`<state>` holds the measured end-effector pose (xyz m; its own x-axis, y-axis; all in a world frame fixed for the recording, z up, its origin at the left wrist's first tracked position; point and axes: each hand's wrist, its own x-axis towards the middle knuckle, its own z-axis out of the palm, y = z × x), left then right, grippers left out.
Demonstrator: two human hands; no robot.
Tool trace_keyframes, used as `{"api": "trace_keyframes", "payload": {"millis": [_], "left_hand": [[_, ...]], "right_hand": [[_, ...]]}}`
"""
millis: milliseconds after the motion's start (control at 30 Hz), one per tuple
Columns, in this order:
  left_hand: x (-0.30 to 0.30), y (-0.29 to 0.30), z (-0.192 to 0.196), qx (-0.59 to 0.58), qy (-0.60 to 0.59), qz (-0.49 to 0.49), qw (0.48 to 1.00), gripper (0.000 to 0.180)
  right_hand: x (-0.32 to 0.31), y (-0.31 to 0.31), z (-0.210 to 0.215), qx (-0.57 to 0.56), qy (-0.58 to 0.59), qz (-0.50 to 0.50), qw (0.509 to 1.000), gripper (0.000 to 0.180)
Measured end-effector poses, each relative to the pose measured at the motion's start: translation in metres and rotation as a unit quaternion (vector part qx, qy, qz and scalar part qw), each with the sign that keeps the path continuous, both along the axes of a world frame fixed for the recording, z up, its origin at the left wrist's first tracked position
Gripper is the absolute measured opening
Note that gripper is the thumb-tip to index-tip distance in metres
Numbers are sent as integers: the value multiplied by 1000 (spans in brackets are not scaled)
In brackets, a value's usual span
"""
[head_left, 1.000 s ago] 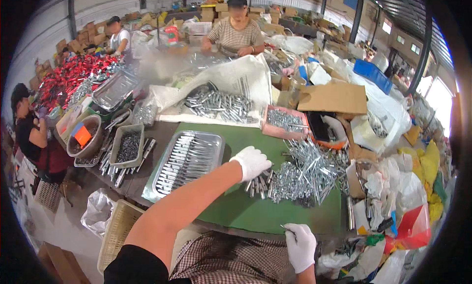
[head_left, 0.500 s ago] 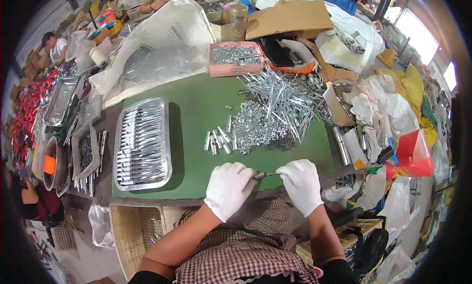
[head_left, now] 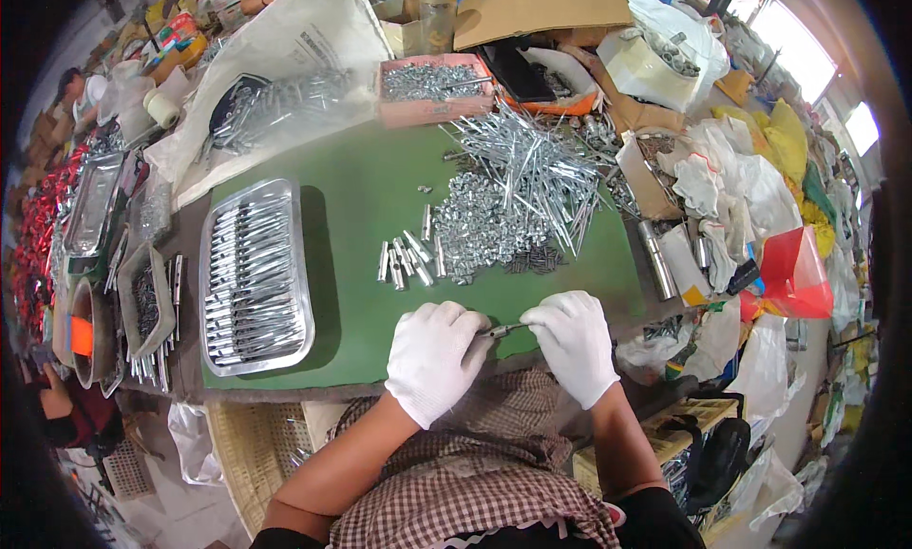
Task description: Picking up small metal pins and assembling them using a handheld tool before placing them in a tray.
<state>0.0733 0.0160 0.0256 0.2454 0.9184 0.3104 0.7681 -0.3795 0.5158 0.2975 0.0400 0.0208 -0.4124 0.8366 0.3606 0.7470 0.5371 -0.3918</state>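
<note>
white-gloved left hand [head_left: 435, 359] and right hand [head_left: 574, 345] pinch opposite ends of a slim metal rod [head_left: 503, 331] near the front edge of the green work mat [head_left: 361, 226], seemingly to steady it, short metal cylinders [head_left: 407, 262] lying within easy reach.

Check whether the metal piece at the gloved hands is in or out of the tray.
Out: the metal piece spans between the left hand and the right hand, while the tray sits apart, off to the left.
</note>
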Motion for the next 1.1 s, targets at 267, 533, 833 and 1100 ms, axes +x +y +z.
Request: {"api": "trace_keyframes", "payload": {"millis": [267, 533, 833, 1100], "left_hand": [[1, 1, 0, -1, -5, 8, 1000, 15], [-2, 2, -1, 0, -2, 1, 1000, 16], [-1, 2, -2, -2, -2, 8, 1000, 14], [-1, 0, -5, 9, -11, 5, 1000, 14]], "right_hand": [[-2, 4, 0, -14, 9, 11, 1000, 15], [-10, 9, 7, 9, 33, 17, 999, 10], [13, 63, 5, 49, 26, -120, 991, 7], [-2, 77, 12, -14, -55, -136, 989, 8]]}}
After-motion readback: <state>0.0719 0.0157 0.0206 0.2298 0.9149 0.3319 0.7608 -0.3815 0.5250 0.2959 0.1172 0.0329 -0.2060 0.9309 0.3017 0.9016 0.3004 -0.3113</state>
